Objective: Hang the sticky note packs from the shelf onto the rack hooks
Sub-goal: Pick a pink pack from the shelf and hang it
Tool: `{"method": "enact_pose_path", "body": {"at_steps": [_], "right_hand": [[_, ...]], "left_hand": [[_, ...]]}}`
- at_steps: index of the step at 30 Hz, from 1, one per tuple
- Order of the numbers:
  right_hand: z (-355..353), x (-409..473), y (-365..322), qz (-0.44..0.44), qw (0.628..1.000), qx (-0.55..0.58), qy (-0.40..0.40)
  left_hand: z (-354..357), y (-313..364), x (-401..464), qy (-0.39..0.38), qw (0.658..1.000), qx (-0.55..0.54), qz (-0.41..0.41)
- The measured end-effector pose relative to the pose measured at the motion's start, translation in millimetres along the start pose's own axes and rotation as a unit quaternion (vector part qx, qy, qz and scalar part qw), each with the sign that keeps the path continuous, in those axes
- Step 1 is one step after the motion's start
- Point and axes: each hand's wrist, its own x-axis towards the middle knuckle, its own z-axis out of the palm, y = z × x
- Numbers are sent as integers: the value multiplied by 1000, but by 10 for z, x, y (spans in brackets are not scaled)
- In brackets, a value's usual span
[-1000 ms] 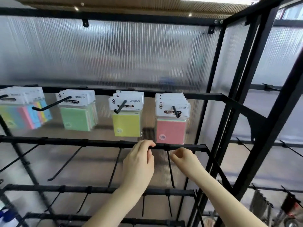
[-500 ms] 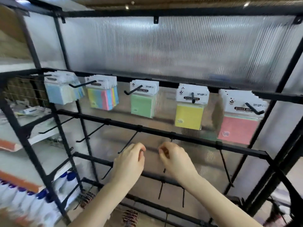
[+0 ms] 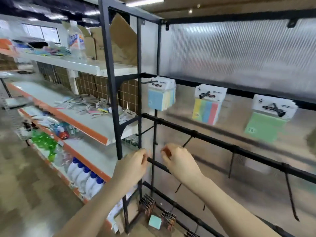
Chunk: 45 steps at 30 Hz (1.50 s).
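Three stacks of sticky note packs hang on the top bar of the black rack (image 3: 112, 93): a blue-fronted stack (image 3: 160, 99), a striped stack (image 3: 206, 112) and a green stack (image 3: 265, 126). More loose packs (image 3: 89, 106) lie scattered on the white shelf (image 3: 95, 132) to the left. My left hand (image 3: 134, 165) and my right hand (image 3: 181, 162) hover side by side in front of the rack's lower left corner, fingers loosely curled, holding nothing. Bare hooks (image 3: 230, 166) stick out from the second bar.
White bottles with blue caps (image 3: 85, 177) and green spray bottles (image 3: 44, 141) fill the lower shelves on the left. Cardboard boxes (image 3: 123, 40) sit on the top shelf. A teal pad (image 3: 154, 222) and small hanging items are near the rack's bottom.
The view has swung left, from the rack's right end to its left end and the shelf. My left hand has come off the rack bar; both hands moved left and lower.
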Motion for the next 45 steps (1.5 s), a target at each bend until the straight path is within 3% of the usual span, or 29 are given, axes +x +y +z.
{"method": "enact_pose_path", "body": {"at_steps": [12, 19, 25, 35, 45], "right_hand": [[1349, 824, -1160, -54, 994, 54, -84], [1978, 1347, -1606, -78, 984, 81, -141], [2624, 2002, -1837, -71, 982, 93, -151], [3597, 3257, -1824, 39, 974, 145, -168], [4297, 3972, -1785, 113, 964, 188, -149]], "left_hand": [[-561, -1684, 118, -30, 993, 17, -111], [-602, -2422, 270, -13, 982, 60, -179], [-503, -3093, 715, -33, 970, 35, -236], [-333, -4036, 1877, -57, 973, 57, -215], [-98, -4585, 2740, -37, 985, -4, -170]]}}
